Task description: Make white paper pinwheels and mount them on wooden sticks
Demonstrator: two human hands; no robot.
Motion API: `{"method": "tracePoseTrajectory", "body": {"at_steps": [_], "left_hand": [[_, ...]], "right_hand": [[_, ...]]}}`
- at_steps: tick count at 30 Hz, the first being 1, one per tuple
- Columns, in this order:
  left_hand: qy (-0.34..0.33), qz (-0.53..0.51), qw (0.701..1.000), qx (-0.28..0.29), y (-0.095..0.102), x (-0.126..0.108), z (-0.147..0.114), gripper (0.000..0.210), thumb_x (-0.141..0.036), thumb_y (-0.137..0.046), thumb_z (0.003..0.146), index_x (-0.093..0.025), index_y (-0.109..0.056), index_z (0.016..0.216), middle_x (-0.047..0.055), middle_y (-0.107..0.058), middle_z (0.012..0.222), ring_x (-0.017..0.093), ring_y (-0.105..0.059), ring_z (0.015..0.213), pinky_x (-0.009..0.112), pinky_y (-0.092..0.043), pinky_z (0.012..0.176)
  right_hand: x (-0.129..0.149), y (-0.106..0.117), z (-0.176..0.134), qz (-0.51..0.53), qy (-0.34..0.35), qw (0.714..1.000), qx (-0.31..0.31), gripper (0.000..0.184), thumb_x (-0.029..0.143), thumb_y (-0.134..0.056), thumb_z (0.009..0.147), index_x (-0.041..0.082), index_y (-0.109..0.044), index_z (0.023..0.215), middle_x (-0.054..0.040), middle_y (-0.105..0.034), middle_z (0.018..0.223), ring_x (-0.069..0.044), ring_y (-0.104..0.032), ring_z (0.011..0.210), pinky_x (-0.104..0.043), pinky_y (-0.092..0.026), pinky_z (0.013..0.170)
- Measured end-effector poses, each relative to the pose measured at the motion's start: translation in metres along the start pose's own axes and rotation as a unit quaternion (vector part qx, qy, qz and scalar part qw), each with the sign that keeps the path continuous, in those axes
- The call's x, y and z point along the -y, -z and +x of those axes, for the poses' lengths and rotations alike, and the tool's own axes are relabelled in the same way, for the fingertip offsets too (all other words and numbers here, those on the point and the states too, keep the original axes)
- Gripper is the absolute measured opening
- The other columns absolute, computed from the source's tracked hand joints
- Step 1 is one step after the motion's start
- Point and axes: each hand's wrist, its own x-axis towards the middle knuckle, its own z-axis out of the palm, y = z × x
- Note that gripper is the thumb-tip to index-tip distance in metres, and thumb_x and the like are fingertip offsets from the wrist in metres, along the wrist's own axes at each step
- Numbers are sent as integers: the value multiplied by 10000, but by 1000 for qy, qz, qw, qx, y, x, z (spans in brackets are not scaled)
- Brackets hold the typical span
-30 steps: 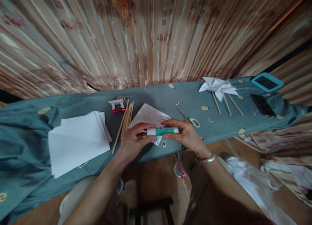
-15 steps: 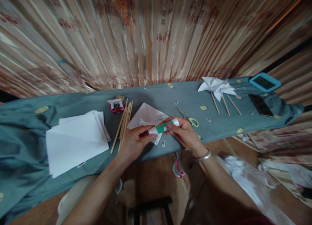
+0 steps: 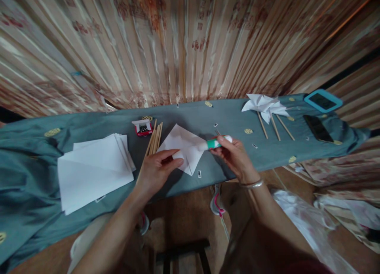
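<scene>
My right hand (image 3: pixel 234 155) is closed around a green and white glue stick (image 3: pixel 212 144), its uncapped end pointing left. Between the thumb and fingers of my left hand (image 3: pixel 158 167) is the white glue stick cap (image 3: pixel 177 156). Under and between both hands a square of white paper (image 3: pixel 185 137) with slit lines lies on the cloth, one corner toward me. Just beyond my left hand lie several wooden sticks (image 3: pixel 156 136), partly covered by it. Scissors (image 3: pixel 217 132) lie behind my right hand, which hides most of them.
A stack of white paper (image 3: pixel 95 173) lies at the left on the green tablecloth (image 3: pixel 190 114). A small red box (image 3: pixel 143 128) of dark pins stands behind the sticks. White paper pinwheels (image 3: pixel 264 104) on sticks, a black phone (image 3: pixel 318 128) and a blue-framed device (image 3: pixel 323 101) lie at the right.
The cap has come off the glue stick. My right hand has moved right with the stick, while my left hand holds the cap slightly further left.
</scene>
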Motion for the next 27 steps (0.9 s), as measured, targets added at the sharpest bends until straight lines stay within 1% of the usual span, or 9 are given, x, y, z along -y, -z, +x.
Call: {"method": "tracePoseTrajectory", "body": {"at_steps": [1, 3, 6, 9, 12, 15, 18, 22, 27], "left_hand": [[7, -13, 1000, -11, 3, 2, 0, 392, -400, -737, 688, -173, -751, 1007, 24, -754, 803, 183, -664, 722, 264, -501, 671], [6, 7, 1000, -17, 8, 7, 1, 395, -393, -749, 687, -169, -746, 1012, 22, -751, 796, 176, -663, 709, 259, -507, 666], [-11, 40, 999, 16, 5, 13, 1, 386, -403, -710, 741, -165, -724, 1045, 40, -756, 877, 181, -682, 738, 266, -533, 694], [-87, 111, 989, 39, -7, 16, -3, 349, -369, -622, 831, -145, -683, 1092, 102, -723, 1091, 226, -691, 923, 335, -551, 836], [-203, 251, 944, 62, -23, 17, -11, 244, -226, -551, 881, -153, -652, 1092, 127, -663, 1223, 258, -603, 1158, 422, -475, 1018], [-257, 343, 898, 98, -37, 19, -18, 215, -178, -540, 892, -123, -625, 1082, 164, -616, 1291, 294, -504, 1288, 462, -437, 1071], [-265, 393, 875, 101, -44, 21, -20, 198, -173, -566, 883, -87, -615, 1055, 195, -597, 1304, 337, -457, 1328, 492, -409, 1095], [-253, 418, 867, 102, -45, 22, -18, 157, -191, -586, 880, -116, -604, 1018, 178, -587, 1317, 335, -451, 1336, 497, -404, 1099], [-238, 433, 862, 111, -46, 25, -14, 152, -220, -587, 889, -111, -608, 993, 175, -615, 1253, 318, -480, 1309, 471, -398, 1101]], "right_hand": [[3, 4, 1, 9, 17, 1000, -20, 279, 385, -876, 603, 189, -697, 688, 65, -633, 560, -48, -565, 465, -184, -600, 607], [6, 10, 3, 23, 15, 999, -34, 287, 374, -889, 583, 187, -702, 694, 61, -628, 550, -55, -566, 462, -192, -603, 593], [4, 11, 2, 50, -23, 998, -20, 310, 379, -901, 556, 187, -715, 715, 45, -659, 578, -71, -588, 475, -214, -607, 586], [1, 9, 1, 70, -41, 997, 4, 318, 379, -892, 574, 198, -730, 779, 25, -705, 653, -90, -633, 530, -237, -614, 631], [2, 9, 0, 48, -51, 997, 30, 320, 351, -873, 616, 194, -739, 861, 10, -727, 711, -96, -672, 600, -217, -609, 671], [2, 9, 0, -1, -44, 999, 32, 332, 335, -870, 621, 186, -738, 887, 18, -717, 690, -86, -669, 590, -192, -604, 656], [0, 6, 4, -53, -18, 998, 22, 335, 341, -872, 610, 204, -724, 877, 32, -710, 707, -78, -658, 582, -188, -594, 633], [-3, 0, 12, -131, 30, 990, 41, 342, 375, -850, 632, 224, -691, 894, 35, -703, 758, -94, -651, 647, -228, -582, 680], [1, -6, 23, -260, 99, 956, 88, 315, 379, -782, 715, 216, -651, 950, 30, -654, 763, -107, -596, 673, -246, -522, 666]]}}
